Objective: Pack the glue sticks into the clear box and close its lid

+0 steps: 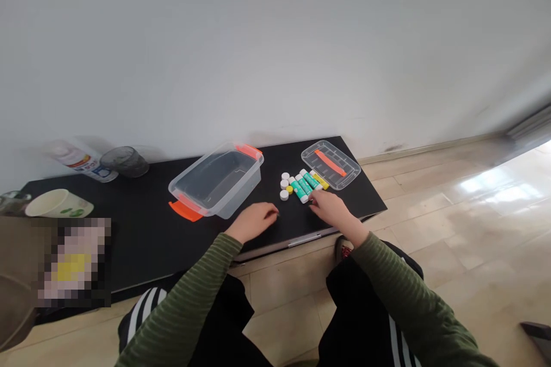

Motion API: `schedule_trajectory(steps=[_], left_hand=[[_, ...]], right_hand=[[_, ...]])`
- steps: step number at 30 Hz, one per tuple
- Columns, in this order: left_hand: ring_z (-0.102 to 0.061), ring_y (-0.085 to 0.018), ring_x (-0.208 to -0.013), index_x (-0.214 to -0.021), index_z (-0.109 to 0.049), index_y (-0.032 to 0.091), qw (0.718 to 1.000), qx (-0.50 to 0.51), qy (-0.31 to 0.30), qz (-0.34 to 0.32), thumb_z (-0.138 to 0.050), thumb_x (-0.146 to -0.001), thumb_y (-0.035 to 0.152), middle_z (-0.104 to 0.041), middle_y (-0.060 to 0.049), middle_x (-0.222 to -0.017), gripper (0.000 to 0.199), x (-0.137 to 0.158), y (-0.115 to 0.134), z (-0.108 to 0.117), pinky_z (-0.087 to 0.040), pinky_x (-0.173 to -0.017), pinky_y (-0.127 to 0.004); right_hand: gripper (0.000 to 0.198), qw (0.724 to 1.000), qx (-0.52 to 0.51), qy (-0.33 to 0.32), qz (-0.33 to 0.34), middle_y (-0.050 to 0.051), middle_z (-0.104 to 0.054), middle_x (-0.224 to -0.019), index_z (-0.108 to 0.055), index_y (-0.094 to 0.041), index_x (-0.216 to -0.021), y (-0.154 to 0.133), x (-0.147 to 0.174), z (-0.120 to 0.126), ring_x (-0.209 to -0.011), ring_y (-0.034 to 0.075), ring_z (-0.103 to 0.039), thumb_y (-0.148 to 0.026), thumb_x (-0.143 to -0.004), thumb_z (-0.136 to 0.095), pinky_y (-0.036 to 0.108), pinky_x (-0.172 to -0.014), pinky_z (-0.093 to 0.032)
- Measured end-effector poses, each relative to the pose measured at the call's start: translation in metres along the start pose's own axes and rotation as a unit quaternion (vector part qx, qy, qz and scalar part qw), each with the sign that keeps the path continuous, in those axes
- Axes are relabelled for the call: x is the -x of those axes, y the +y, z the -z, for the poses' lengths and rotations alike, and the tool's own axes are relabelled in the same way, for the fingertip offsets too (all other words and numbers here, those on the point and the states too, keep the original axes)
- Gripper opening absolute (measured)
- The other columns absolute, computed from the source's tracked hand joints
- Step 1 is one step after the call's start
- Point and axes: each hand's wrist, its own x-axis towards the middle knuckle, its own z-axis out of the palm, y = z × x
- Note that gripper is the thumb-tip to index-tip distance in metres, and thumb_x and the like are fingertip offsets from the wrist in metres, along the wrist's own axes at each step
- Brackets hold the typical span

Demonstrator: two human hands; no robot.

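My left hand (pixel 255 221) is low over the table's front part, beside the clear plastic box (pixel 239 198). Its fingers are loosely curved and slightly apart, with nothing visible in them. My right hand (pixel 330 210) is at the near end of a row of tubes that look like glue sticks, its fingertips close to or touching them and a little apart. Several are green and white (pixel 298 189); one is yellow (pixel 319 179). Left of the row lie several white caps (pixel 284 184) and a yellow cap (pixel 290 190). Behind lies a clear lid (pixel 346 165) with an orange handle (pixel 330 163).
The black table (pixel 172 252) stands against a pale wall (pixel 258 57). Toward its left end are a dark glass (pixel 131 161), a white bottle (pixel 81 159) on its side or tilted, and a paper cup (pixel 60 203). A blurred patch (pixel 73 266) covers something at the lower left.
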Motion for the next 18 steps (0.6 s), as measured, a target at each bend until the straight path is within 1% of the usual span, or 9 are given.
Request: schedule_trajectory(steps=[2,3,4,5,7,9,12,14,18], left_hand=[[-0.068,-0.020,-0.081,-0.089,-0.073,0.019,0.977,0.128,-0.167,-0.030,-0.066,-0.081,0.037,-0.073,-0.006,-0.088,0.021,0.016,0.015,0.002,-0.054,-0.077,-0.032],[-0.067,-0.019,-0.077,-0.087,-0.073,0.018,0.943,0.193,-0.267,-0.048,-0.073,-0.076,0.041,-0.073,-0.005,-0.085,0.026,0.024,0.023,0.004,-0.054,-0.074,-0.032],[-0.067,-0.018,-0.073,-0.085,-0.073,0.018,0.897,0.254,-0.357,-0.066,-0.078,-0.070,0.047,-0.073,-0.005,-0.084,0.033,0.030,0.029,0.007,-0.054,-0.072,-0.032],[-0.066,-0.018,-0.069,-0.082,-0.073,0.018,0.853,0.306,-0.416,-0.082,-0.082,-0.064,0.053,-0.072,-0.006,-0.082,0.040,0.036,0.034,0.009,-0.053,-0.068,-0.032],[-0.062,-0.018,-0.061,-0.071,-0.072,0.018,0.805,0.391,-0.434,-0.106,-0.085,-0.050,0.066,-0.070,-0.006,-0.074,0.054,0.041,0.041,0.014,-0.050,-0.058,-0.031],[-0.054,-0.015,-0.048,-0.051,-0.064,0.018,0.813,0.465,-0.334,-0.108,-0.073,-0.044,0.086,-0.062,-0.006,-0.054,0.068,0.039,0.041,0.016,-0.041,-0.046,-0.029],[-0.034,-0.010,-0.033,-0.030,-0.041,0.021,0.828,0.529,-0.178,-0.058,-0.019,-0.060,0.102,-0.032,-0.005,-0.030,0.090,0.023,0.035,0.013,-0.024,-0.038,-0.028],[-0.025,-0.009,-0.030,-0.029,-0.033,0.023,0.831,0.536,-0.148,-0.021,0.007,-0.069,0.093,-0.021,-0.003,-0.028,0.091,0.009,0.028,0.009,-0.016,-0.037,-0.028],[-0.022,-0.009,-0.030,-0.031,-0.030,0.024,0.848,0.514,-0.132,0.017,0.017,-0.070,0.088,-0.019,-0.002,-0.030,0.088,-0.015,0.020,0.003,-0.011,-0.038,-0.029]], right_hand=[[0.019,0.991,-0.034,-0.111,0.061,0.007,-0.073,-0.099,-0.072,-0.022,-0.100,-0.008,0.011,0.002,-0.093,0.022,-0.067,-0.025,-0.083,-0.064,0.029,-0.079,-0.047],[0.016,0.970,-0.066,-0.207,0.110,0.005,-0.073,-0.094,-0.073,-0.022,-0.095,-0.012,0.015,0.004,-0.087,0.019,-0.067,-0.023,-0.082,-0.065,0.027,-0.076,-0.047],[0.014,0.928,-0.110,-0.318,0.160,0.003,-0.073,-0.089,-0.073,-0.020,-0.093,-0.015,0.019,0.007,-0.082,0.017,-0.067,-0.023,-0.081,-0.066,0.025,-0.073,-0.047],[0.015,0.868,-0.162,-0.422,0.204,0.003,-0.073,-0.086,-0.073,-0.019,-0.093,-0.018,0.023,0.011,-0.079,0.016,-0.067,-0.025,-0.081,-0.067,0.024,-0.071,-0.047],[0.028,0.747,-0.274,-0.545,0.263,0.003,-0.072,-0.081,-0.073,-0.015,-0.094,-0.022,0.027,0.020,-0.073,0.014,-0.066,-0.041,-0.082,-0.070,0.023,-0.067,-0.046],[0.052,0.684,-0.390,-0.540,0.298,0.004,-0.069,-0.072,-0.072,-0.012,-0.086,-0.024,0.027,0.029,-0.064,0.014,-0.062,-0.064,-0.079,-0.068,0.024,-0.062,-0.045],[0.082,0.664,-0.561,-0.402,0.288,0.002,-0.049,-0.047,-0.060,-0.014,-0.054,-0.024,0.016,0.033,-0.046,0.010,-0.045,-0.087,-0.082,-0.035,0.027,-0.053,-0.037],[0.088,0.681,-0.629,-0.309,0.212,-0.002,-0.029,-0.036,-0.045,-0.020,-0.041,-0.023,0.002,0.030,-0.039,0.009,-0.031,-0.085,-0.086,-0.005,0.027,-0.046,-0.029],[0.083,0.742,-0.622,-0.245,0.052,-0.003,-0.016,-0.032,-0.030,-0.025,-0.040,-0.017,-0.027,0.018,-0.035,0.010,-0.020,-0.082,-0.083,0.011,0.028,-0.041,-0.018]])
